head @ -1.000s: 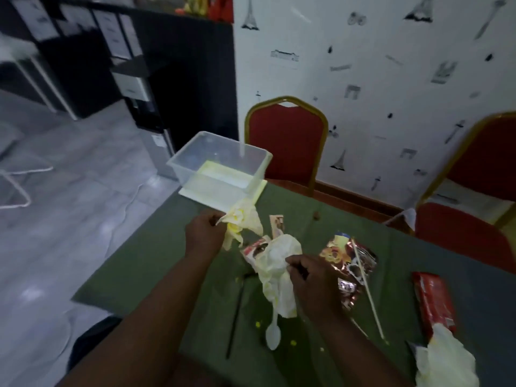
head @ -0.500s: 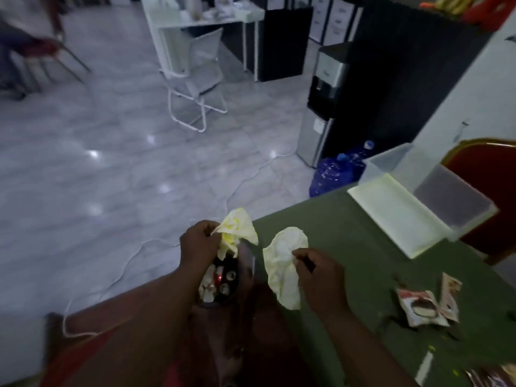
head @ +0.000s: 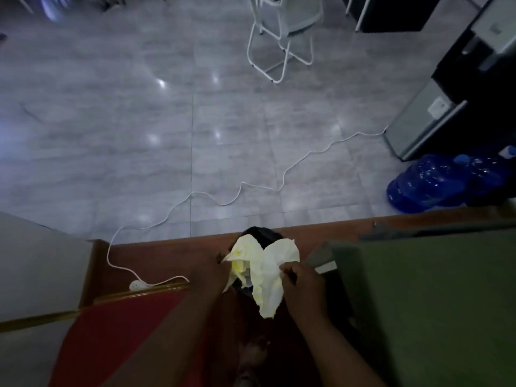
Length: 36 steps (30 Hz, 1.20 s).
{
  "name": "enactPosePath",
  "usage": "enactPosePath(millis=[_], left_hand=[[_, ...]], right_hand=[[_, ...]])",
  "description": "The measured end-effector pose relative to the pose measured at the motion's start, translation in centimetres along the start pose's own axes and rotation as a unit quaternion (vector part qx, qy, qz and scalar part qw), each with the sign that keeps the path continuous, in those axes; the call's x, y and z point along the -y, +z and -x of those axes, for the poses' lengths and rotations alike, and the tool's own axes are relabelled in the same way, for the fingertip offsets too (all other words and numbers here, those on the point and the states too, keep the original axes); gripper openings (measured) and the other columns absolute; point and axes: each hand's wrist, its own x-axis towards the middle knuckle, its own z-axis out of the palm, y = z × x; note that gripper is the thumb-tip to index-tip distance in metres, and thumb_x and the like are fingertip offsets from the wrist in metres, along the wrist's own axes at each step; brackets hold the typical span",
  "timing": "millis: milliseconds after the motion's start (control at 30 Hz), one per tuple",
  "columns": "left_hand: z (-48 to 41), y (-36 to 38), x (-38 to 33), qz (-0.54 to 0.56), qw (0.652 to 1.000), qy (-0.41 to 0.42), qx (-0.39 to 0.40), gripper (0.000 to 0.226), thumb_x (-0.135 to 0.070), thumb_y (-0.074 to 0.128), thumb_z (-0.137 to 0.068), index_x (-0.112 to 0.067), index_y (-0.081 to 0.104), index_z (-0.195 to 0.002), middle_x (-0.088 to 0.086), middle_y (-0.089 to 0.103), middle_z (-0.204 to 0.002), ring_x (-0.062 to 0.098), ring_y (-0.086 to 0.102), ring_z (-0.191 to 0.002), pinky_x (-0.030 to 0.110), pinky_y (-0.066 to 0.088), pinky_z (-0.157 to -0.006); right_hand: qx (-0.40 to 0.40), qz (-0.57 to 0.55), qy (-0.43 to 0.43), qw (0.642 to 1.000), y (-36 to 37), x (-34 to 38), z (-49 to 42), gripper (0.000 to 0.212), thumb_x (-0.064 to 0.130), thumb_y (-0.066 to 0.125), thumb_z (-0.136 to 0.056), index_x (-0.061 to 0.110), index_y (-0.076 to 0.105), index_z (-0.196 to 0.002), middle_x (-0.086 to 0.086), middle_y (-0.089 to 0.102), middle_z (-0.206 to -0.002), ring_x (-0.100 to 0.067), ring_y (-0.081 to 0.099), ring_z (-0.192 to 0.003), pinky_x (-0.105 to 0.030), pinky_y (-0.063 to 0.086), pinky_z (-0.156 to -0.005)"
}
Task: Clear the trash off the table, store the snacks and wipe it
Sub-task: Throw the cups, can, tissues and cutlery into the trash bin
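1. Head view, the hands: the left hand (head: 210,270) has its fingers closed on a small napkin (head: 241,254). It is soft, crumpled paper, white with yellow smears. The dim light hides how each finger lies.
2. The right hand (head: 303,286) pinches a long napkin (head: 268,286), fingers curled tight on its upper edge. The wrinkled sheet hangs in a limp tongue, yellowish at the tip.
3. The two napkins touch each other, held off the table's corner and right above a dark bin (head: 261,235) with a rounded black mouth.
4. To the right, the table (head: 432,289) wears a matte green cloth over a reddish wooden edge.
5. To the left stands a red chair (head: 125,331), plush seat in a shiny gold frame.
6. Beyond lies a glossy grey tiled floor (head: 139,107) with a thin white cable (head: 251,187) snaking across it. Translucent blue water bottles (head: 424,182) lie beside a grey metal dispenser (head: 418,124). A white chair (head: 282,37) on a bent tube frame stands further off.
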Motion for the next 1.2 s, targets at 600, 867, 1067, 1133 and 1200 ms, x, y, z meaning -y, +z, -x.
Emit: enactPosePath(millis=[600, 867, 1067, 1133, 1200], left_hand=[[-14.4, 13.9, 7.2, 0.170, 0.964, -0.153, 0.139, 0.015, 0.004, 0.059, -0.087, -0.011, 0.062, -0.090, 0.006, 0.061, -0.083, 0.018, 0.062, -0.073, 0.038, 0.055, -0.074], [-13.1, 12.9, 8.0, 0.131, 0.971, -0.133, 0.150, 0.043, -0.006, 0.061, -0.090, -0.005, 0.055, -0.132, 0.018, 0.064, -0.118, 0.029, 0.065, -0.094, 0.037, 0.054, -0.076], [-10.5, 11.0, 5.8, 0.092, 0.983, -0.084, 0.132, 0.041, -0.022, 0.059, -0.092, -0.011, 0.057, -0.132, 0.011, 0.062, -0.127, 0.026, 0.060, -0.110, 0.046, 0.051, -0.097], [-9.1, 10.0, 4.8, 0.077, 0.987, -0.067, 0.128, 0.041, -0.023, 0.059, -0.092, -0.012, 0.057, -0.132, 0.008, 0.062, -0.126, 0.024, 0.060, -0.109, 0.042, 0.051, -0.096], [-7.3, 8.6, 3.6, 0.067, 0.989, -0.041, 0.127, 0.036, -0.022, 0.058, -0.093, -0.014, 0.060, -0.128, 0.001, 0.065, -0.111, 0.017, 0.060, -0.096, 0.035, 0.052, -0.088]], right_hand=[[0.045, 0.119, 0.121, 0.984, 14.7, -13.9, -11.4, 0.023, -0.004, 0.061, -0.077, 0.003, 0.075, -0.095, -0.017, 0.073, -0.096, -0.035, 0.066, -0.091, -0.029, 0.045, -0.078], [0.069, 0.064, 0.119, 0.988, 14.3, -12.4, -9.8, 0.026, 0.003, 0.061, -0.082, 0.006, 0.072, -0.106, -0.013, 0.072, -0.105, -0.030, 0.065, -0.101, -0.039, 0.049, -0.093], [0.038, 0.029, 0.119, 0.992, 12.2, -10.7, -8.1, 0.032, 0.007, 0.063, -0.085, 0.006, 0.066, -0.116, -0.013, 0.067, -0.117, -0.028, 0.060, -0.110, -0.030, 0.043, -0.096], [0.043, 0.038, 0.108, 0.992, 11.0, -9.6, -7.5, 0.038, 0.014, 0.064, -0.087, 0.008, 0.062, -0.124, -0.011, 0.063, -0.124, -0.026, 0.056, -0.116, -0.024, 0.038, -0.090], [0.038, 0.042, 0.092, 0.994, 9.4, -8.0, -6.8, 0.043, 0.018, 0.063, -0.088, 0.009, 0.058, -0.130, -0.011, 0.060, -0.129, -0.026, 0.053, -0.120, -0.026, 0.039, -0.094]])
